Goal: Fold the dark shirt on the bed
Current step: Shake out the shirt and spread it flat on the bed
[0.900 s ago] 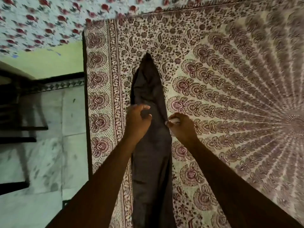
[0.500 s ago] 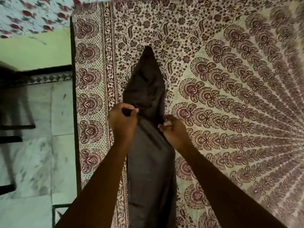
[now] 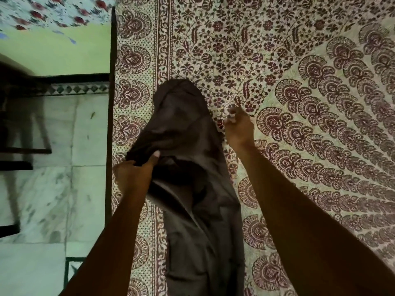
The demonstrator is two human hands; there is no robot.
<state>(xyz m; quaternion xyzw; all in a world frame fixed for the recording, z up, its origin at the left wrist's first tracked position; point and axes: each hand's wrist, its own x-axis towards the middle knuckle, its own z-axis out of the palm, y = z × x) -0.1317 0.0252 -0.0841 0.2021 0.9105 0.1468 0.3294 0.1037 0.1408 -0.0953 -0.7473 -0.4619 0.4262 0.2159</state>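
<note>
Down the centre of the frame, the dark shirt (image 3: 192, 129) lies on the bed (image 3: 310, 60) as a long narrow strip. It runs from the bottom edge of the picture up to a rounded end just above the middle. It sits near the bed's left side, over the bordered band of a cream bedspread (image 3: 213, 39) printed with maroon flowers and fan shapes.

At the left of the strip, the left hand (image 3: 134, 176) grips the shirt's edge. Its thumb (image 3: 156, 155) is pressed on top of the cloth and its fingers are curled under. The fabric there is lifted and bunched, with a dark hollow showing beneath the raised fold.

At the right of the strip, the right hand (image 3: 238, 129) is over the bedspread just beside the shirt's right edge, with its fingers (image 3: 232, 115) curled in. This part is blurred, and I cannot tell whether it pinches any cloth.

Along the left of the frame, past the bed's dark edge, is a pale marble floor (image 3: 53, 189). A green wall (image 3: 64, 50) rises above it. A flowered cloth (image 3: 53, 11) hangs in the upper left corner, and dark furniture legs (image 3: 23, 150) stand at the far left.
</note>
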